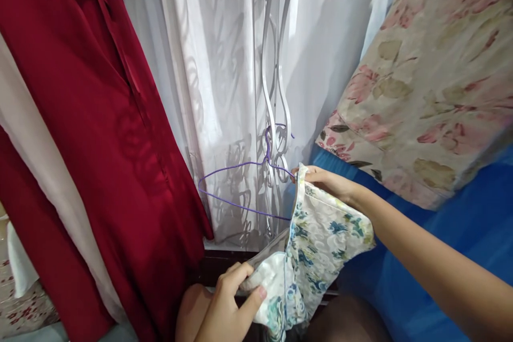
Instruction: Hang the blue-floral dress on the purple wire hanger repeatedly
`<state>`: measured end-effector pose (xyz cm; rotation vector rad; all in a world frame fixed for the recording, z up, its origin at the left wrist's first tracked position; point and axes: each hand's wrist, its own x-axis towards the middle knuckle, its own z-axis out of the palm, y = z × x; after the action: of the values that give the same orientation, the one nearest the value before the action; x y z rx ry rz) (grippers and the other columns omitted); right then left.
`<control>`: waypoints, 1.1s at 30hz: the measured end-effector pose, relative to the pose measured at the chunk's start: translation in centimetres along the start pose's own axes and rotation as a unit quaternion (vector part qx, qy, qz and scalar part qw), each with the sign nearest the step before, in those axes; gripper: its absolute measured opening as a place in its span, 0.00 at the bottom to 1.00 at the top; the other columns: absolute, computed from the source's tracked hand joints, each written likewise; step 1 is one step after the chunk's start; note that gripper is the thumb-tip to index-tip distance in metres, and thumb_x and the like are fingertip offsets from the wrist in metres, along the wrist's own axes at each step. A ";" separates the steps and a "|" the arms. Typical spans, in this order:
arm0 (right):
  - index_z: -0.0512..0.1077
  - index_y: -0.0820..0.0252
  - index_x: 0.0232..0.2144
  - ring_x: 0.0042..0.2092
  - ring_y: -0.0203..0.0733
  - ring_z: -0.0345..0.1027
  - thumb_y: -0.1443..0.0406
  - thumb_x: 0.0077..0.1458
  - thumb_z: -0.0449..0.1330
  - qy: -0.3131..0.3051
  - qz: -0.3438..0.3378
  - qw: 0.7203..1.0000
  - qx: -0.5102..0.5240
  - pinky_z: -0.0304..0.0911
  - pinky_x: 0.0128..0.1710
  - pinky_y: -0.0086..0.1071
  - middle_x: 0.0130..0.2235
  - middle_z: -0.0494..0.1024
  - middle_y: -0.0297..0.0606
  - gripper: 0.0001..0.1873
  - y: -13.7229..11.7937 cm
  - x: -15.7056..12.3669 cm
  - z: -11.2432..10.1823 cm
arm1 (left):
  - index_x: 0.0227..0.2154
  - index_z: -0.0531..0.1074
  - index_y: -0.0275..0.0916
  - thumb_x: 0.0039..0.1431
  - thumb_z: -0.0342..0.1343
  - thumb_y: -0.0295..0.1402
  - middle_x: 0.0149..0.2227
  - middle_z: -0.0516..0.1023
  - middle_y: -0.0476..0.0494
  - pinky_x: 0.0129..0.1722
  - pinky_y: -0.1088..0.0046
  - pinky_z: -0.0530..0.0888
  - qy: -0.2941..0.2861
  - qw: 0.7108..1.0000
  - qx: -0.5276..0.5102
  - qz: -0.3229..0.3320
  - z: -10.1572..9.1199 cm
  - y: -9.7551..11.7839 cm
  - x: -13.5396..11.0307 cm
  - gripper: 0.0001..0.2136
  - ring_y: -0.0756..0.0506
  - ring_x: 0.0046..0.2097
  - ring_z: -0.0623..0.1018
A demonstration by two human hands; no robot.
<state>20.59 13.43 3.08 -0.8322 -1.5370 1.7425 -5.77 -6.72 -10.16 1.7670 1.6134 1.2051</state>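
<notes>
A white garment with blue and green flowers (324, 230) hangs between my hands, low in the middle of the view. My right hand (328, 181) is closed on its upper edge, where one end of a purple wire hanger (236, 204) goes in behind the cloth. The hanger's other end sticks out bare to the left, its hook beside the white metal scrollwork. At the lower left of the garment, my left hand (232, 299) pinches the cloth between thumb and fingers. Folds hide the garment's lower part.
A long red garment (108, 133) hangs at left. White curtains (224, 64) and a curved white metal frame (284, 96) stand behind the hanger. At right hang a pink-flowered cloth (433, 96) and blue fabric (425, 262). My knees show at the bottom.
</notes>
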 end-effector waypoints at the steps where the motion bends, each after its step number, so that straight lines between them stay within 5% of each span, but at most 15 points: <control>1: 0.74 0.62 0.25 0.21 0.35 0.66 0.61 0.42 0.70 0.009 0.001 1.000 0.005 0.62 0.23 0.28 0.21 0.74 0.32 0.11 0.0 -0.3 0.3 | 0.35 0.77 0.43 0.55 0.61 0.39 0.38 0.78 0.45 0.44 0.73 0.71 -0.011 1.000 0.013 0.004 -0.3 -0.6 0.2 0.07 0.43 0.42 0.76; 6: 0.77 0.59 0.30 0.21 0.38 0.69 0.63 0.42 0.70 0.064 -0.012 0.998 0.021 0.64 0.22 0.28 0.23 0.78 0.33 0.10 -0.1 -1.8 1.6 | 0.34 0.78 0.43 0.60 0.56 0.38 0.42 0.77 0.41 0.50 0.65 0.71 -0.093 0.993 0.063 0.028 -2.2 -4.5 1.5 0.08 0.40 0.46 0.75; 13: 0.77 0.58 0.32 0.26 0.39 0.73 0.66 0.37 0.72 0.099 -0.016 0.994 0.045 0.68 0.27 0.27 0.26 0.80 0.32 0.15 -0.3 -2.1 2.4 | 0.48 0.73 0.44 0.66 0.48 0.37 0.54 0.74 0.41 0.61 0.58 0.65 0.031 0.992 0.096 0.078 -5.7 -7.9 7.0 0.13 0.40 0.57 0.71; 21: 0.77 0.56 0.31 0.30 0.44 0.76 0.65 0.39 0.72 0.111 -0.015 0.994 0.010 0.71 0.30 0.30 0.28 0.81 0.33 0.13 0.1 -2.0 2.1 | 0.40 0.70 0.41 0.68 0.42 0.37 0.49 0.75 0.41 0.57 0.61 0.66 0.153 0.978 0.091 0.108 -9.0 -4.5 14.4 0.12 0.42 0.54 0.72; 27: 0.78 0.55 0.35 0.34 0.47 0.79 0.67 0.43 0.69 0.106 -0.007 0.993 0.059 0.74 0.35 0.32 0.32 0.84 0.34 0.13 0.2 -2.4 4.1 | 0.44 0.68 0.41 0.69 0.40 0.37 0.49 0.75 0.42 0.53 0.64 0.68 0.167 0.979 0.071 0.090 -10.1 -3.5 14.9 0.13 0.43 0.51 0.73; 33: 0.78 0.57 0.34 0.31 0.50 0.79 0.65 0.44 0.67 0.071 0.005 0.996 0.048 0.75 0.32 0.35 0.31 0.84 0.38 0.11 -0.3 -2.7 4.4 | 0.43 0.68 0.42 0.69 0.40 0.34 0.53 0.73 0.41 0.57 0.62 0.64 0.216 0.953 0.166 0.135 -10.7 -3.5 14.6 0.11 0.40 0.57 0.68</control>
<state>18.55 8.71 3.91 -0.8970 -1.3482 1.7109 -17.61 5.57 -3.26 2.0920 1.9600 1.6154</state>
